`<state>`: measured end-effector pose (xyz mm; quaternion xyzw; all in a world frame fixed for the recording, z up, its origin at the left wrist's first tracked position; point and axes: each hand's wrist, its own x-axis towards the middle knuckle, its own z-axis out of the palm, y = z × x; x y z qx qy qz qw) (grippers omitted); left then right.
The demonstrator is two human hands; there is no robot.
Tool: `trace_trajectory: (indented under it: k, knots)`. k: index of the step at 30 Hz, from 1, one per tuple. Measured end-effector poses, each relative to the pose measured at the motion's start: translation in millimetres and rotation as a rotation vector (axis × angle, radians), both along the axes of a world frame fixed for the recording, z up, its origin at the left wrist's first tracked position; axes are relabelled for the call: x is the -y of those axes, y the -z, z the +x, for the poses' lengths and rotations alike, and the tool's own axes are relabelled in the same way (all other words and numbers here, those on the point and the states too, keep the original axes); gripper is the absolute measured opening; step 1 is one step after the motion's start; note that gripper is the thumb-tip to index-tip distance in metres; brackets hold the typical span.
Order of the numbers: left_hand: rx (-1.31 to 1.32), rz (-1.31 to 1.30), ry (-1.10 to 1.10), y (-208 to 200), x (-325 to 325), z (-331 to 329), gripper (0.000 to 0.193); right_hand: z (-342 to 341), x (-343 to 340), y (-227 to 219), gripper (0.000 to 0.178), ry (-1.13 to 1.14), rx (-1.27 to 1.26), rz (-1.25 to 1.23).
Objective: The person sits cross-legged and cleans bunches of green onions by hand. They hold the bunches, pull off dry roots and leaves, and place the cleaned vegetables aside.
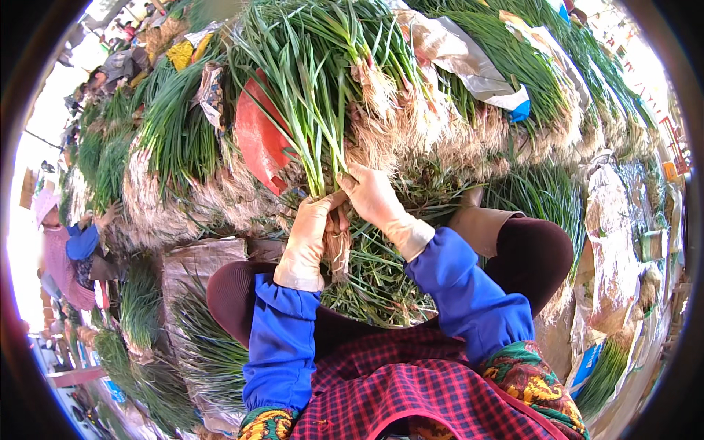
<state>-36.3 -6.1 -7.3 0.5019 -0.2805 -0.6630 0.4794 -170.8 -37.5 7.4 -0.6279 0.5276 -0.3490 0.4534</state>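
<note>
Between the pale-gloved left hand (306, 233) and the pale-gloved right hand (374, 196), which are close together, I see a small bunch of long green stalks with pale stringy roots (314, 163). From my distant place, I can tell that the left hand is closed around its lower part, and its roots hang below. The right hand pinches a stalk at the right side of this bunch. Just beyond the left hand is a curved red sheet (258, 132); beyond both hands lies a large heap of green stalks with tangled beige roots (378, 84). Beneath them, loose green leaves (378, 282) are scattered.
</note>
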Motion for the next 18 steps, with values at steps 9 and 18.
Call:
trace_trajectory:
  k: [9, 18]
  knots:
    - [-0.826, -0.245, 0.060, -38, -4, 1, 0.019, -38, 7, 36, 0.034, -0.001, -0.330, -0.299]
    - [-0.507, -0.163, 0.020, -23, 8, 28, 0.030, -316, -61, -45, 0.018, 0.573, -0.195, -0.081]
